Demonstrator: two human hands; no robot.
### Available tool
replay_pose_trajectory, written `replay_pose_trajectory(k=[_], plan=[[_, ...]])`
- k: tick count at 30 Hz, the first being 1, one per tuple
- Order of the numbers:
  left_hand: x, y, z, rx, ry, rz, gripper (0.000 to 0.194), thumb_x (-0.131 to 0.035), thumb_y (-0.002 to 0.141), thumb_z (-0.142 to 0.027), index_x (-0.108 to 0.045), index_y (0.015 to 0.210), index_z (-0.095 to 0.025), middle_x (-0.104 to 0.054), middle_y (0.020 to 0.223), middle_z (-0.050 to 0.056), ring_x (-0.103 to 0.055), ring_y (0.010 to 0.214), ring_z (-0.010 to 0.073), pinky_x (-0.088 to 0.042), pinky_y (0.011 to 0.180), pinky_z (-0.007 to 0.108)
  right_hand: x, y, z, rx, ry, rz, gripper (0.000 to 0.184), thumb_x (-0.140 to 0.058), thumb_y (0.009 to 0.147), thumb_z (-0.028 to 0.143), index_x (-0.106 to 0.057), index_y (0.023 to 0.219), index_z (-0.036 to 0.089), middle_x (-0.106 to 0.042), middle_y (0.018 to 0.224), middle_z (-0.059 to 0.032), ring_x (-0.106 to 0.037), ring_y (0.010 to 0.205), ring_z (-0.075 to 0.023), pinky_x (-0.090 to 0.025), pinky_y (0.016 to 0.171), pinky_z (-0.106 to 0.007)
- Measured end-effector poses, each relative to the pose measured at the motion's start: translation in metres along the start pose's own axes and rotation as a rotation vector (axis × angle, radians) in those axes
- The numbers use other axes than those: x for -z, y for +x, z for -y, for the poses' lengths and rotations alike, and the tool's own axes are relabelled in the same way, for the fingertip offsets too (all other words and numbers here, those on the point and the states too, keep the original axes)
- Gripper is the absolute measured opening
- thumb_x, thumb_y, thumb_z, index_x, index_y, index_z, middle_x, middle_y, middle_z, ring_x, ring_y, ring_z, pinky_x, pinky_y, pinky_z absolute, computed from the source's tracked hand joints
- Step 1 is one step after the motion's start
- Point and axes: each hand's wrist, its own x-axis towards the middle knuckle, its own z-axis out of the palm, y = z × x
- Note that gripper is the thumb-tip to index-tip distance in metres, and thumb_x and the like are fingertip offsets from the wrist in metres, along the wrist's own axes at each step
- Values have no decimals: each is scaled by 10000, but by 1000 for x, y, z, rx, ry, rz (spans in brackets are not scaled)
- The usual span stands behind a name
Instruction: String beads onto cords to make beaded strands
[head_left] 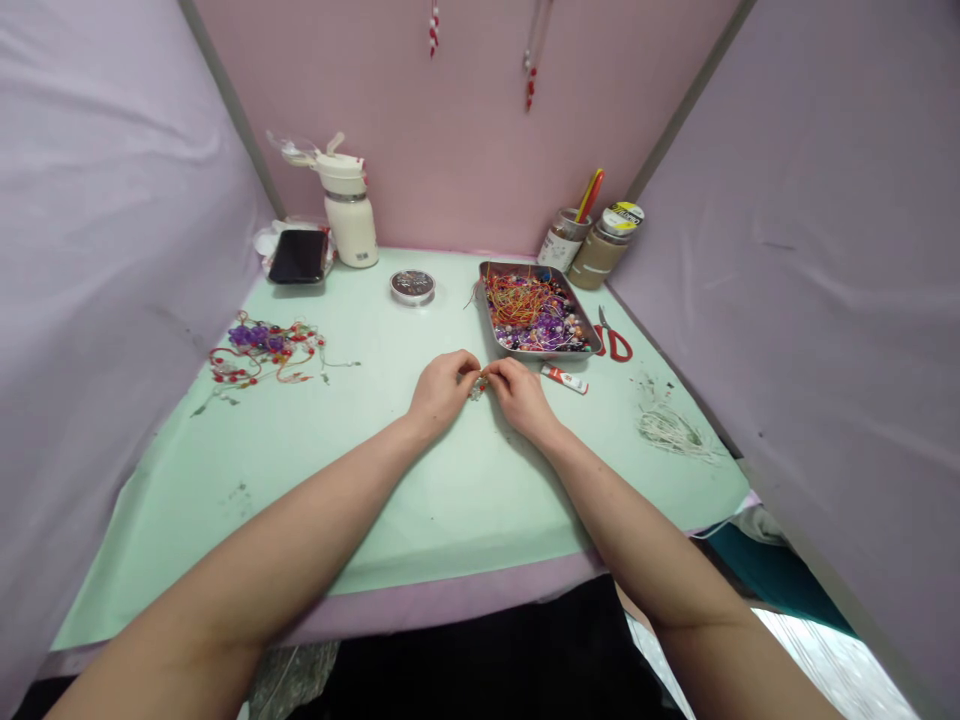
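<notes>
My left hand (448, 392) and my right hand (517, 394) meet over the middle of the green table, fingertips pinched close together. Between them is a small beaded piece (478, 386) with clear and red beads, partly hidden by the fingers. Both hands appear to grip its upper end. Just beyond my right hand stands a metal tray (487, 325) filled with loose beads and tangled red and yellow cord. A red and white glue tube (566, 379) lies right beside that hand, below the tray.
Red-handled scissors (616, 340) and a bundle of pale cord (671, 432) lie to the right. Beaded strings (262, 345) are heaped at left. Behind stand a phone (300, 256), a cream bottle (352, 225), a wire spool (412, 287) and two jars (562, 242). Cloth walls enclose the table.
</notes>
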Motion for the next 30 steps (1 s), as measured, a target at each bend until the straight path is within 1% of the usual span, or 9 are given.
replay_pose_trajectory(k=[5, 9, 18, 22, 26, 28, 30], plan=[[-1, 1, 3, -67, -2, 17, 169, -500, 797, -119, -649, 819, -195, -661, 819, 18, -583, 798, 165, -433, 766, 284, -1, 0, -2, -7, -9, 22, 176, -449, 905, 185, -620, 867, 206, -651, 905, -59, -582, 915, -220, -402, 830, -347], [-1, 1, 2, -107, -7, 25, 160, -511, 797, -118, -651, 815, -195, -653, 846, 21, -579, 823, 160, -436, 793, 277, -1, 1, -2, -29, 28, 31, 170, -451, 900, 201, -618, 870, 207, -669, 886, -54, -589, 855, -212, -413, 780, -332], [2, 2, -1, -28, -81, 26, 113, -543, 792, -157, -648, 779, -194, -649, 803, 7, -574, 765, 150, -442, 768, 273, -2, 1, -4, -58, 138, 16, 163, -497, 870, 272, -640, 831, 205, -691, 816, -33, -602, 778, -195, -442, 710, -304], [2, 2, -1, -7, -102, 39, 90, -560, 788, -166, -647, 781, -189, -648, 793, 7, -576, 763, 152, -439, 757, 274, -1, 0, -3, -79, 203, -27, 141, -529, 851, 303, -631, 861, 208, -693, 837, -27, -610, 773, -188, -457, 736, -310], [1, 1, -1, 43, -146, 62, 97, -581, 794, -172, -651, 859, -187, -649, 782, 6, -583, 747, 152, -448, 743, 276, 1, -1, -2, -106, 244, -79, 138, -570, 823, 317, -592, 897, 202, -672, 834, -30, -602, 766, -185, -457, 768, -324], [0, 2, -1, 65, -123, 48, 96, -605, 791, -185, -655, 873, -187, -648, 796, 14, -584, 755, 156, -451, 744, 281, 0, 0, -4, -106, 242, -110, 160, -588, 810, 328, -572, 908, 202, -656, 837, -33, -593, 769, -186, -457, 771, -329], [1, 3, -1, 53, -72, 29, 63, -630, 787, -206, -663, 837, -186, -642, 818, 26, -582, 784, 165, -450, 756, 289, -1, 0, -6, -98, 226, -143, 188, -603, 801, 342, -556, 916, 201, -640, 863, -41, -581, 766, -186, -460, 764, -333]])
